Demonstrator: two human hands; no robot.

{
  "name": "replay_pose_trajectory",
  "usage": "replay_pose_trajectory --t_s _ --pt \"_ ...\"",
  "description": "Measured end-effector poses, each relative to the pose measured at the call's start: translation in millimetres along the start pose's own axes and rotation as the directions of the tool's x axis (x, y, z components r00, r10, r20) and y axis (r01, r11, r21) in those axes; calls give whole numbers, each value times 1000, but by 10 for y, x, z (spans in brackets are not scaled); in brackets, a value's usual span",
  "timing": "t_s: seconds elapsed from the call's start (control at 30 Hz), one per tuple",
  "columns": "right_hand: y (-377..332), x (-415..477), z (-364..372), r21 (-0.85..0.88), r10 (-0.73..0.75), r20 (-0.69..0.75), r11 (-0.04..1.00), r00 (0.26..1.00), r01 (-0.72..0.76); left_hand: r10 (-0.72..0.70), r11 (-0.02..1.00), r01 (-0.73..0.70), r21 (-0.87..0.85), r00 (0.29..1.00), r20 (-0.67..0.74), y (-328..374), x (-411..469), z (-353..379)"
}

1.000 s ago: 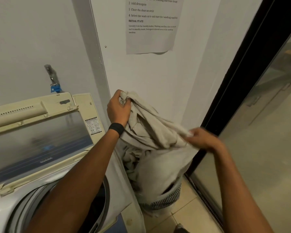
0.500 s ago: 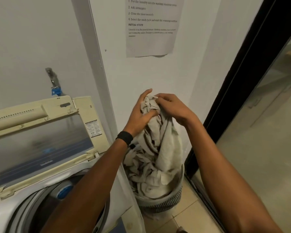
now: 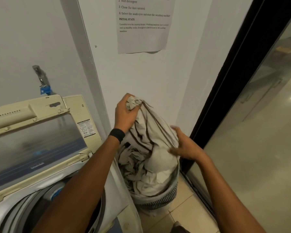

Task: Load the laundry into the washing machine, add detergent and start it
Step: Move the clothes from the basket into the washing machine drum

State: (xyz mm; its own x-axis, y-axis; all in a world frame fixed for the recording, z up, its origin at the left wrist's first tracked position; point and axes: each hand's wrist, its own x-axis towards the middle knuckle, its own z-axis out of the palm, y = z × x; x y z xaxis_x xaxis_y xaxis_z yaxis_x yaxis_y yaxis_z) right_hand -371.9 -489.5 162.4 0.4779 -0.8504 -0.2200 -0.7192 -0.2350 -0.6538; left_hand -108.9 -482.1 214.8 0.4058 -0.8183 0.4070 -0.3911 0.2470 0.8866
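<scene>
A beige cloth with dark stripes (image 3: 149,132) rises out of the grey laundry basket (image 3: 158,201) on the floor beside the wall. My left hand (image 3: 124,113) grips a bunched end of the cloth at its top. Lower on the right side, my right hand (image 3: 183,145) lies against the cloth with fingers spread; it is blurred. More beige laundry (image 3: 138,162) fills the basket. The top-loading washing machine (image 3: 60,175) stands at the left with its lid (image 3: 40,137) raised and the dark drum (image 3: 37,214) open under my left forearm.
A tap with a blue fitting (image 3: 44,88) is on the wall behind the machine. A printed instruction sheet (image 3: 143,26) hangs on the wall above the basket. A black-framed glass door (image 3: 242,81) runs along the right, close to the basket.
My right hand has left the top of the cloth and dropped to its right side. My left hand still holds the bunched end up. The cloth is pulled out wider.
</scene>
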Motion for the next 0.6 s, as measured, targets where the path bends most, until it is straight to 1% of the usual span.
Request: replay_pose_trajectory --t_s 0.03,0.07,0.1,0.13,0.17,0.2,0.23,0.27,0.3,0.33,0.37,0.4,0.47,0.5,0.53,0.57,0.6 --pt "139 -26 -15 -227 102 65 970 993 -84 -14 1000 14 7 999 -37 -22 38 -48" --pt "208 -57 -47 -373 195 61 914 979 -159 -26 1000 27 10 997 -70 -46 62 -88" --pt "229 -71 -93 -379 215 7 904 977 -196 -33 999 35 15 995 -94 -66 73 -114" --pt "196 -66 -162 -275 172 -49 945 984 -179 -39 999 42 25 994 -103 -79 72 -119" --pt "79 -67 -238 -50 115 -108 991 987 -121 -48 998 52 37 995 -89 -89 53 -113" --pt "-98 -87 -320 223 71 -164 974 984 -34 -63 997 65 50 997 -55 -97 19 -94" --pt "-290 -90 -398 424 31 -233 903 972 72 -72 996 73 48 997 -10 -91 -32 -62" --pt "-461 -62 -460 522 2 -300 837 954 162 -77 997 77 23 997 30 -74 -88 -24" --pt "-629 -24 -494 542 -28 -346 810 938 224 -75 997 77 -27 994 73 -50 -147 17" --pt "-776 19 -497 549 -66 -362 791 930 270 -63 994 74 -83 990 126 -11 -196 48" --pt "-897 72 -485 545 -102 -345 788 933 287 -41 989 67 -132 981 191 32 -234 74" --pt "-984 127 -459 538 -138 -293 795 946 282 -18 981 68 -180 963 270 72 -265 87" --pt "-1102 181 -394 488 -197 -160 836 967 251 7 957 117 -265 906 424 118 -308 98" --pt "-1156 177 -360 475 -198 -127 848 972 235 8 954 127 -270 893 451 107 -323 85" --pt "-1184 184 -324 480 -178 -122 850 976 215 -5 961 124 -248 903 429 82 -336 74" --pt "-1206 197 -292 490 -153 -124 850 980 194 -28 972 110 -207 930 367 56 -346 72" --pt "-1228 204 -256 495 -157 -140 844 978 206 -45 982 94 -162 958 283 44 -356 73"
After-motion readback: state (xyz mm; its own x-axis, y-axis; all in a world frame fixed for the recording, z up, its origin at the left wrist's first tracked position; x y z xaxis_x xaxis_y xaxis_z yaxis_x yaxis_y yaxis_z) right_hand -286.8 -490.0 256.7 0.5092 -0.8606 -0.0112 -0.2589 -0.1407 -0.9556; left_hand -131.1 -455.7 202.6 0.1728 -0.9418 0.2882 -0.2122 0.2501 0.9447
